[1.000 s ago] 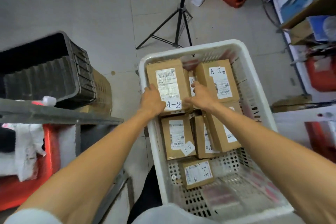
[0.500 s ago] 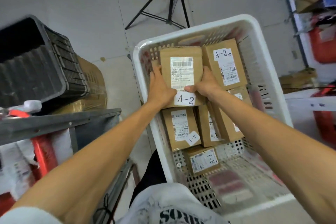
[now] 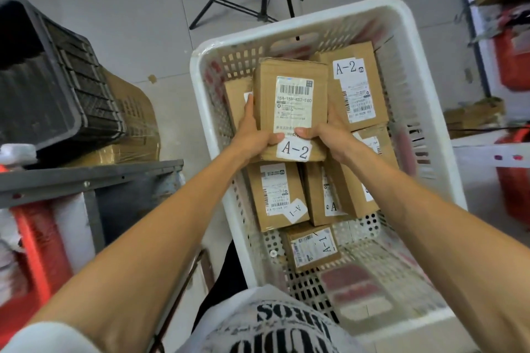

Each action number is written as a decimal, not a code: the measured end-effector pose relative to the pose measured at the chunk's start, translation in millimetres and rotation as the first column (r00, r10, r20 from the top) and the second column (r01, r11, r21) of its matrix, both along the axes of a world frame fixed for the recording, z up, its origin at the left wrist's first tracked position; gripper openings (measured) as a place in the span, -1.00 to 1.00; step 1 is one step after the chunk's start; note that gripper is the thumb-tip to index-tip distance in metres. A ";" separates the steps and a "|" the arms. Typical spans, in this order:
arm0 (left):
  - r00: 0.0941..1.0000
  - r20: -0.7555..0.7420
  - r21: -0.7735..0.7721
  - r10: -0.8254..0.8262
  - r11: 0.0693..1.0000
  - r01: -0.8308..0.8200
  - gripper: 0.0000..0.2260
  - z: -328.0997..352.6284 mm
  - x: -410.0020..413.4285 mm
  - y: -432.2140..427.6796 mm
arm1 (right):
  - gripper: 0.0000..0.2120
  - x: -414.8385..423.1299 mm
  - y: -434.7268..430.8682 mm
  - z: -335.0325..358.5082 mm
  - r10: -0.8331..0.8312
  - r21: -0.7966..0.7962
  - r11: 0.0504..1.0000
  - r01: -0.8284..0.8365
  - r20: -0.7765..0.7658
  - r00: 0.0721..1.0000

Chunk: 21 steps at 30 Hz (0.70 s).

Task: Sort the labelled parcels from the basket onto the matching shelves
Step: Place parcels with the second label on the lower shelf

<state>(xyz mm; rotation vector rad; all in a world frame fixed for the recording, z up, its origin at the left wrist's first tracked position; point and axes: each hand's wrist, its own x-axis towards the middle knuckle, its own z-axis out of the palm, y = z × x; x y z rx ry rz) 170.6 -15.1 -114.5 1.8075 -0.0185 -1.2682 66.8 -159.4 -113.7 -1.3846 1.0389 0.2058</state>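
Head view: A-2 parcel (image 3: 291, 112) between both hands' grip.

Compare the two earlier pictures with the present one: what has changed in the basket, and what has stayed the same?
Both hands, left hand and right hand, now grip the A-2 parcel and have lifted it off the pile, uncovering another box beneath. The other A-2 parcel, the A-1 parcels and the white basket stay put.
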 end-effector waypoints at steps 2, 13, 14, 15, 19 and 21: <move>1.000 -0.022 -0.039 0.008 0.999 -0.009 0.03 3.0 -2.4 -0.3 | -0.13 -2.6 0.1 2.4 0.006 0.033 0.999 -0.007 0.023 1.000; 0.975 0.208 -0.163 0.079 0.986 -0.045 0.04 73.3 -70.1 5.5 | 0.03 -49.5 -13.1 66.6 0.213 -0.134 0.971 -0.196 0.128 0.969; 0.970 0.225 -0.181 0.090 0.982 -0.049 0.04 83.7 -75.1 6.3 | 0.03 -54.0 -14.1 77.8 0.226 -0.146 0.968 -0.205 0.145 0.963; 0.965 0.240 -0.207 0.105 0.977 -0.055 0.04 94.3 -80.2 8.0 | 0.02 -58.9 -14.3 89.7 0.233 -0.150 0.966 -0.210 0.162 0.959; 0.936 0.314 -0.297 0.159 0.953 -0.062 -0.04 146.9 -102.1 18.5 | -0.13 -79.6 -5.7 142.4 0.260 -0.161 0.961 -0.224 0.263 0.929; 0.925 0.339 -0.327 0.174 0.943 -0.058 -0.07 173.4 -112.2 24.3 | -0.13 -91.9 2.4 166.2 0.246 -0.180 0.964 -0.197 0.319 0.915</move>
